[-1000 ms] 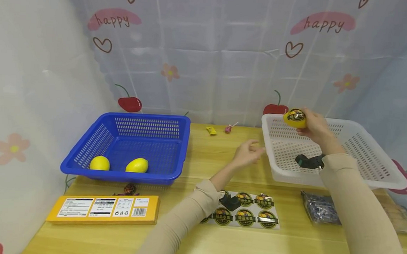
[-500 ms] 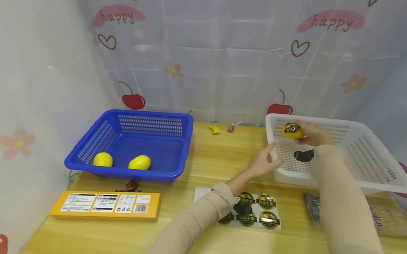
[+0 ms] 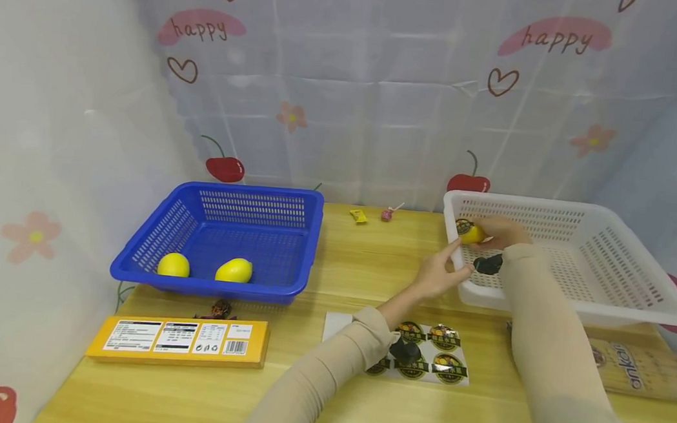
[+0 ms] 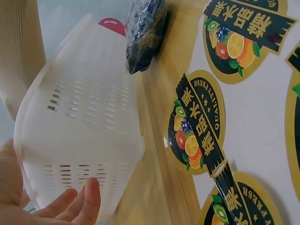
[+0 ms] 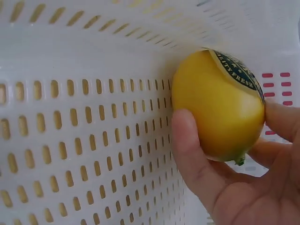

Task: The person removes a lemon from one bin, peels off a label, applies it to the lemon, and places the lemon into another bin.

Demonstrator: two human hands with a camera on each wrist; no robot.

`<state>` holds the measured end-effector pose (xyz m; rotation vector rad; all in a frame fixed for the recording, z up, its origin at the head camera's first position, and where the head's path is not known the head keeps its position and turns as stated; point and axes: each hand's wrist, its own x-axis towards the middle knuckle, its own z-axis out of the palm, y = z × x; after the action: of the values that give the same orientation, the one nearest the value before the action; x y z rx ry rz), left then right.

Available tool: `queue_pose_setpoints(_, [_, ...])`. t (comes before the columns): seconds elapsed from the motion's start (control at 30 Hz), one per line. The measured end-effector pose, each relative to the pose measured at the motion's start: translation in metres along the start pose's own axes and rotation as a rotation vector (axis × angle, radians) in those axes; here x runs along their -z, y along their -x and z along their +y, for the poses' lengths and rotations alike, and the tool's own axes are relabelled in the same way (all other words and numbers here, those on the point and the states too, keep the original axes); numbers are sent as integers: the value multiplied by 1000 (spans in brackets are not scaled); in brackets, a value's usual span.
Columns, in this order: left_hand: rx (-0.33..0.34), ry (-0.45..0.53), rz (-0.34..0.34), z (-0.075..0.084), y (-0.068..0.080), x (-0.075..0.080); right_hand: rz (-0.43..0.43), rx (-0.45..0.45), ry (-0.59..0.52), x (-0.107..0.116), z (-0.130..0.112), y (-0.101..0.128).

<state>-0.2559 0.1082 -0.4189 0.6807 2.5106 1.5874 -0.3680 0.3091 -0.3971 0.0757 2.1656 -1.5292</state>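
Note:
A yellow lemon [image 5: 211,108] with a black-and-gold fruit sticker [image 5: 239,75] is held in my right hand [image 3: 503,232], inside the white plastic basket [image 3: 600,308]. The lemon is close to the basket's left wall, thumb on one side and fingers on the other. My left hand [image 3: 436,276] is at the basket's left rim, with thumb and index finger spread; the left wrist view has its other fingers extended beside the outer wall. Below the left forearm lies a sheet of round fruit stickers [image 3: 449,354], partly covered by the sleeve.
A blue basket [image 3: 211,288] on the left holds two lemons [image 3: 234,270]. In front of it lie a yellow box [image 3: 176,341] and a small dark dried flower [image 3: 221,308]. Wrapped candy [image 3: 358,216] and a lollipop [image 3: 387,214] are at the back. Packaged noodles [image 3: 643,369] lie front right.
My right hand has lowered the stickered lemon into the white basket and shifted it left toward the wall. My left hand has moved right to the basket's rim.

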Motion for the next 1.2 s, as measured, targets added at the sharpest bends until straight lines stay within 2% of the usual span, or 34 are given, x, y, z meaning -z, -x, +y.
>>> queue_pose_setpoints(0.13, [5, 11, -1, 3, 3, 1, 42, 5, -17, -1, 1, 5])
queue_pose_setpoints(0.2, [8, 18, -1, 5, 5, 2, 86, -5, 16, 0, 2, 6])
queue_pose_setpoints(0.37, [20, 32, 11, 3, 6, 3, 139, -27, 174, 7, 0, 11])
queue_pose_setpoints(0.5, [32, 81, 24, 1, 11, 10, 135, 26, 263, 15, -7, 21])
queue_pose_setpoints(0.67, [67, 112, 9, 1, 24, 31, 140, 130, 308, 14, -28, 44])
queue_pose_setpoints(0.8, [36, 110, 21, 2, 35, 54, 137, 171, 394, 2, -46, 70])
queue_pose_setpoints(1.0, [-38, 56, 72, 4, 57, 92, 172, 271, 495, -33, -56, 101])
queue_pose_setpoints(1.1, [-55, 7, 78, 3, 69, 108, 169, 357, 481, -54, -54, 112])
queue_pose_setpoints(1.2, [-59, -30, 70, -1, 82, 116, 149, 438, 447, -74, -48, 120])
